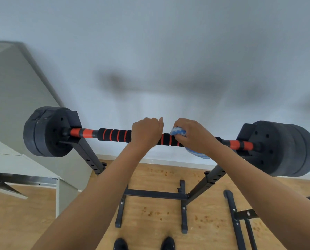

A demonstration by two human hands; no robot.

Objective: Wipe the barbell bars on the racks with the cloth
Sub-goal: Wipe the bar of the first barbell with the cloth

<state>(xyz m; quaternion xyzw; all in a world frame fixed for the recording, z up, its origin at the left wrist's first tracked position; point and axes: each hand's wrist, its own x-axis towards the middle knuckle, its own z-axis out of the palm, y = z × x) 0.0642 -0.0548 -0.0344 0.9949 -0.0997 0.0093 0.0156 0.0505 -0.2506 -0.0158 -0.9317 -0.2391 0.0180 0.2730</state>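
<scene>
**Both hands on the bar, cloth under your right**

The barbell bar point(114, 135) lies across the black rack point(86, 152), roughly level, running left to right in front of the pale wall point(168, 51). Its middle stretch is black foam ringed with thin orange bands; further out toward each end the sleeve turns solid orange with dark bands. A stack of dark grey weight plates sits on each end of the bar: the left plates point(46, 131) just outside the rack's left upright, the right plates point(284, 148) just outside its right upright.

Your left hand point(146, 130) grips the bar near its middle, fingers curled over the top, thumb tip showing on the side nearer your right hand.

Your right hand point(192, 135) sits just beside it on the bar, fingers curled down around the cloth point(177, 132) and the foam together. The cloth is blue and white in a zigzag weave; a bunch shows at your fingertips and a tail hangs below the bar under your wrist.

Below the bar, the rack's base crossbar and two feet rest on the wood floor point(159, 177). Your dark shoes point(121, 244) stand just short of those feet. A second black frame point(231, 204) stands on the floor below the right plates. A grey-white cabinet point(15, 87) stands behind the left plates.
</scene>
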